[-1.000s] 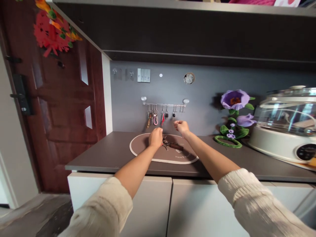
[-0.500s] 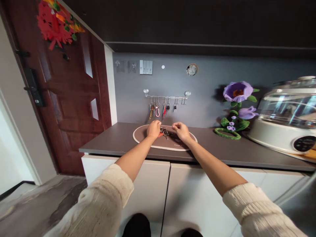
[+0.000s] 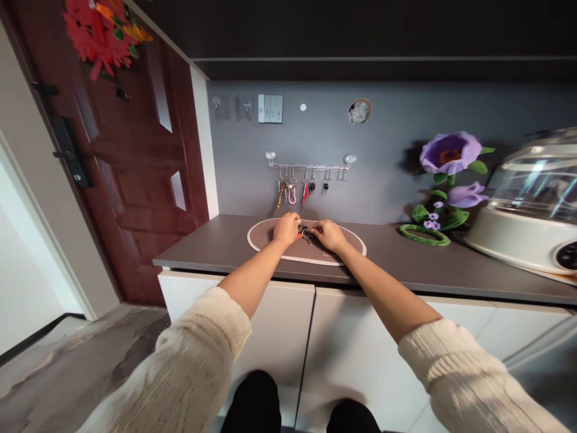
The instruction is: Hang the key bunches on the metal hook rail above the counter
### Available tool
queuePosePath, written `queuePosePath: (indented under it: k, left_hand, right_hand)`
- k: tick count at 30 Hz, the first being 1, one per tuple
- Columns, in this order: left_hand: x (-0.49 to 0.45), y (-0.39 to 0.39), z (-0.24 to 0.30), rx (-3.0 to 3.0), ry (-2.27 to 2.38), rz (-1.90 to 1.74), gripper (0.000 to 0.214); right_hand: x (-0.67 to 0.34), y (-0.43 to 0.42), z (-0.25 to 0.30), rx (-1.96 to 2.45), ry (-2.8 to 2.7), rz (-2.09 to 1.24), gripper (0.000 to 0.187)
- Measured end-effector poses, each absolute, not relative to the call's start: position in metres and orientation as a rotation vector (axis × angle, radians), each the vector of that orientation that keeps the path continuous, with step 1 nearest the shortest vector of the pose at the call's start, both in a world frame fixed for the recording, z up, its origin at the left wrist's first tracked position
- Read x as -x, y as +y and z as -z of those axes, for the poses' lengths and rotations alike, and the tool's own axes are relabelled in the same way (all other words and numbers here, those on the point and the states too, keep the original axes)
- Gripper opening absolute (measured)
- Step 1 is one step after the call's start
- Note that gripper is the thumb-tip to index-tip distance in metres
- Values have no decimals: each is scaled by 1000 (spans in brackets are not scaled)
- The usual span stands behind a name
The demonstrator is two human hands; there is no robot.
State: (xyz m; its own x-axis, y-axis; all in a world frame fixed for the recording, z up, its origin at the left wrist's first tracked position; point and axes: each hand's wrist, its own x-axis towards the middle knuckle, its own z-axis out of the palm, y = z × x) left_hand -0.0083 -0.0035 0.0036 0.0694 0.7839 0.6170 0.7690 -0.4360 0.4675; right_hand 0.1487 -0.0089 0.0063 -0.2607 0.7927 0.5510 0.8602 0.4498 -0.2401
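Apparently, the key bunch [image 3: 307, 233] is between the left hand [image 3: 286, 228] and the right hand [image 3: 330, 235], over the oval mat [image 3: 264, 242] on the counter [image 3: 202, 240], likely so each can work one end. Both grips have fingers drawn in beside it; whether either clamps it I cannot tell. The bunch's long axis runs roughly side to side, while one key [image 3: 309, 241] points toward the counter's front.
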Motion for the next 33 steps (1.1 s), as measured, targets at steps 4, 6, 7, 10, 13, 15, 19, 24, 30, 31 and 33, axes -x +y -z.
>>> queuePosePath:
  k: [4,6,7,10,13,15,19,24,30,31,33]
  left_hand:
    - [9,-2,-3,-2284,1676,-1331,18]
    - [9,-2,-3,-2288,1677,-1329,18]
    - [9,-2,-3,-2291,1678,-1328,18]
    - [9,-2,-4,-2298,1673,-1324,18]
    - [9,-2,-4,-2305,1652,-1333,17]
    - [9,-3,-4,-2318,1619,-1349,17]
    - [8,-3,-4,-2360,1542,-1365,17]
    - [7,0,-3,-2391,1464,-1373,17]
    - [6,-1,-2,-2419,1416,-1337,17]
    - [5,-2,-2,-2424,1404,-1338,18]
    - [5,-2,-2,-2431,1377,-1341,19]
  right_hand:
    - [-148,-6,-4,1382,-2144,149,18]
    - [-147,-7,-5,1378,-2149,121,17]
    - [-147,-7,-5,1377,-2150,115,16]
    - [-146,-9,-6,1383,-2152,129,17]
    - [-147,-9,-8,1388,-2140,147,19]
    - [-147,-8,-8,1391,-2115,157,20]
    - [-148,-6,-8,1370,-2045,136,17]
    - [-149,-6,-9,1303,-1964,86,17]
    - [-149,-10,-12,1196,-1909,1,17]
    - [-149,-11,-12,1181,-1903,-12,17]
    - [-148,-10,-12,1150,-1890,-36,18]
